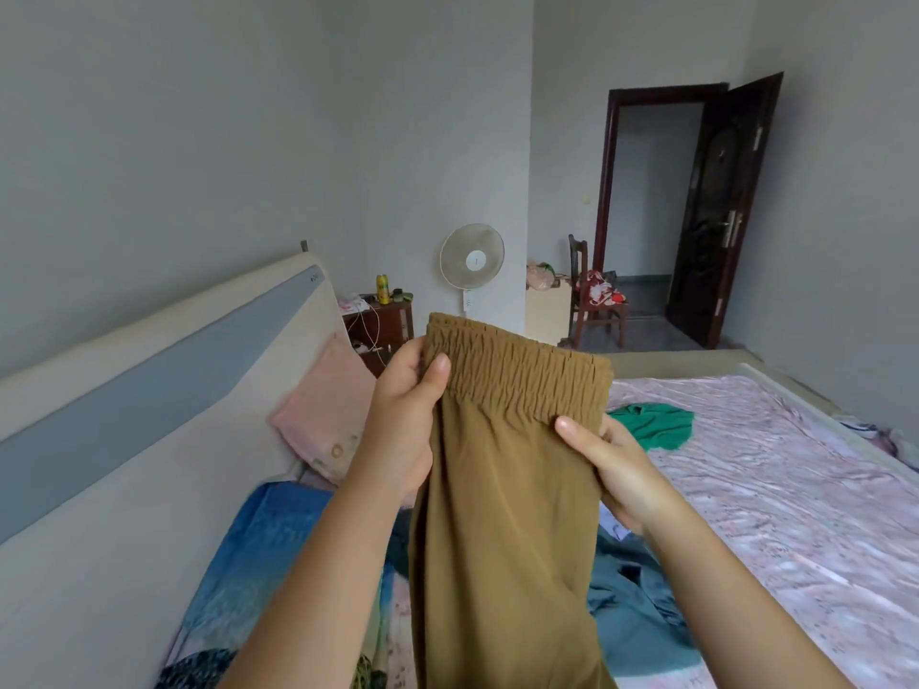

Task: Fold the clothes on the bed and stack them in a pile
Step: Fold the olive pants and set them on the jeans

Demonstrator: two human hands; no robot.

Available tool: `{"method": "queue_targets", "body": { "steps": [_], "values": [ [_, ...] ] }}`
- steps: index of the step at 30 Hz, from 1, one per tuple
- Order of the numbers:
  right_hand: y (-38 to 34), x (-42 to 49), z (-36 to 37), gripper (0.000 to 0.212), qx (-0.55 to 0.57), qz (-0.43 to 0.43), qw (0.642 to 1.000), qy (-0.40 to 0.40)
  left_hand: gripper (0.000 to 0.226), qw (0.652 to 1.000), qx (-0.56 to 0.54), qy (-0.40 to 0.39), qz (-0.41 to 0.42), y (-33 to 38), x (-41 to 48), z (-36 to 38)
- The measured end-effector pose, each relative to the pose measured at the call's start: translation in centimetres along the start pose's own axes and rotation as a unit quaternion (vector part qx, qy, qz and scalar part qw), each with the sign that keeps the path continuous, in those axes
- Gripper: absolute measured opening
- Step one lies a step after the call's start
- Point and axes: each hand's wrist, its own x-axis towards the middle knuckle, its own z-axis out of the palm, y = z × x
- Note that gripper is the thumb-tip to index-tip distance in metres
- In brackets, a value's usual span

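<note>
pink floral bedding covered the bed, where a green garment lay. both the left hand and right hand gripped olive-brown elastic-waist trousers by the waistband, raised above it.

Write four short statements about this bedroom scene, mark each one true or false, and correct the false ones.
1. The left hand and right hand both hold the mustard-brown fabric trousers at the gathered elastic waistband. True.
2. A crumpled green garment lies on the pink patterned bed sheet. True.
3. The dark wooden door is closed. False: it stands open.
4. The round white fan sits on the bed. False: it is against the far wall, beyond the bed.
</note>
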Motion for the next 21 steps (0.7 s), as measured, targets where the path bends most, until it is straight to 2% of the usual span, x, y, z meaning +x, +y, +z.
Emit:
{"method": "queue_targets", "body": {
  "steps": [2, 4, 7, 11, 15, 18, 21],
  "values": [
    [0.0, -1.3, -0.4, 0.037, 0.003, -0.003, 0.999, 0.047, 0.022, 1.000, -0.007, -0.018, -0.012, -0.5, -0.6, 1.0],
    [0.1, -2.9, -1.6, 0.025, 0.020, -0.017, 0.994, 0.107, 0.020, 0.998, 0.001, -0.052, -0.020, -1.5, -1.2, 2.1],
    [-0.3, -6.1, -4.3, 0.025, 0.012, -0.039, 0.980, 0.197, 0.018, 0.988, 0.096, -0.118, -0.035, -4.1, -1.9, 4.4],
    [-3.0, -11.1, -9.5, 0.034, -0.068, -0.029, 0.968, 0.241, 0.020, 0.960, 0.177, -0.213, -0.047, -6.5, -3.0, 9.6],
    [-9.1, -15.4, -14.2, 0.030, -0.155, -0.072, 0.947, 0.271, 0.024, 0.950, 0.142, -0.276, -0.020, -5.5, -3.8, 17.2],
    [-15.7, -18.2, -16.2, 0.035, -0.193, -0.140, 0.928, 0.285, 0.021, 0.964, 0.079, -0.249, 0.043, -2.6, -4.0, 24.1],
    [-21.6, -21.9, -18.8, 0.037, -0.190, -0.212, 0.921, 0.265, 0.022, 0.967, 0.026, -0.237, 0.088, -0.7, -5.2, 30.4]
  ]
}}
